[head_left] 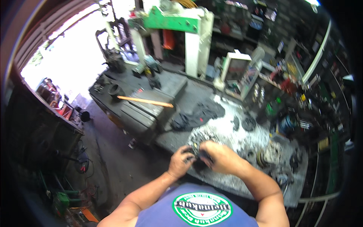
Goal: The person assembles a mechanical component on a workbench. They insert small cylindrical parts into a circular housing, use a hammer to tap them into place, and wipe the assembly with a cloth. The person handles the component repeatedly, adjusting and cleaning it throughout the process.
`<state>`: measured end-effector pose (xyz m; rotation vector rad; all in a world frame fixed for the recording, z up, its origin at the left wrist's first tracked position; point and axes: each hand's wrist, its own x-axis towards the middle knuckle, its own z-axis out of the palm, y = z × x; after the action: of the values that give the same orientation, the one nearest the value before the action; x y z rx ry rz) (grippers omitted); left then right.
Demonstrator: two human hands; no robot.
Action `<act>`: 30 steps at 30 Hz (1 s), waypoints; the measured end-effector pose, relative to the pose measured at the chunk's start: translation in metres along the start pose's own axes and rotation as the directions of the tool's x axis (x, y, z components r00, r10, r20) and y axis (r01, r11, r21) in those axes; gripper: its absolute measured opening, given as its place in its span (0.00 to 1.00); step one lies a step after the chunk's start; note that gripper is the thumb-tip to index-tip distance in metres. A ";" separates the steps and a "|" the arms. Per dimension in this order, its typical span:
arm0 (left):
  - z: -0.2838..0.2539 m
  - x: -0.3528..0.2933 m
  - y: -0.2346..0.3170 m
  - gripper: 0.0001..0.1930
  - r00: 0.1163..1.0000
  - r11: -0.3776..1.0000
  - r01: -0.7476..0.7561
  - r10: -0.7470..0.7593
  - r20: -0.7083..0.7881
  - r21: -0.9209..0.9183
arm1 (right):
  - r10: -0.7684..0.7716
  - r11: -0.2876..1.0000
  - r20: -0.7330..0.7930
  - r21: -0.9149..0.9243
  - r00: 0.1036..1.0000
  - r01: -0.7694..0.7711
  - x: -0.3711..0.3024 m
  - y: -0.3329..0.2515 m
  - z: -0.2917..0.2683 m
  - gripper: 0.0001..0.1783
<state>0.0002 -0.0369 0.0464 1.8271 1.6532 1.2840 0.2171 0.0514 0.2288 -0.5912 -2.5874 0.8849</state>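
Over the front edge of the workbench (170,142), both my hands meet around a small dark part. My left hand (179,162) has its fingers curled about the dark metal part (195,150), which shows a small yellowish spot. From the other side my right hand (219,156) is closed, its fingers bent down over something dark that I cannot make out. Blur and the fingers hide most of what lies between the hands. Just beyond them sits a greyish, rough-looking metal piece (204,134) on the pale, stained part of the bench top.
A dark cloth (200,113) lies crumpled farther back. An orange-brown stick (145,101) rests across a black box-like block on the left. At the right are round metal parts (261,159) and a dark disc (248,123). A green-and-white press frame (172,23) stands behind.
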 end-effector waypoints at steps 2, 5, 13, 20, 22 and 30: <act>-0.003 0.002 0.002 0.12 0.999 0.999 -0.044 0.044 -0.009 -0.029 | 0.021 0.996 0.148 -0.094 0.989 -0.007 0.003 -0.010 -0.007 0.19; -0.005 0.004 0.008 0.18 0.980 0.976 -0.183 0.190 -0.052 0.120 | 0.103 0.916 -0.051 -0.385 0.993 -0.114 0.008 -0.031 -0.007 0.23; -0.002 0.016 0.016 0.16 0.979 0.980 -0.198 0.199 0.040 -0.035 | -0.169 0.944 -0.022 -0.290 0.985 0.156 0.024 -0.050 -0.030 0.23; -0.017 0.023 0.016 0.19 0.980 0.988 -0.112 0.128 0.154 -0.108 | -0.016 0.900 0.038 -0.436 0.999 0.031 0.022 -0.050 -0.023 0.26; -0.019 0.023 0.021 0.20 0.983 0.994 -0.090 0.098 0.158 -0.055 | -0.125 0.933 -0.003 -0.340 0.992 0.116 0.022 -0.048 -0.023 0.26; -0.031 0.029 0.042 0.28 0.979 0.996 -0.045 0.059 0.193 -0.073 | -0.021 0.911 0.023 -0.412 1.000 0.029 0.026 -0.048 -0.022 0.26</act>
<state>-0.0029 -0.0299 0.1056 1.8996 1.4496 1.1268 0.1919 0.0403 0.2809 -0.6579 -2.8079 0.3284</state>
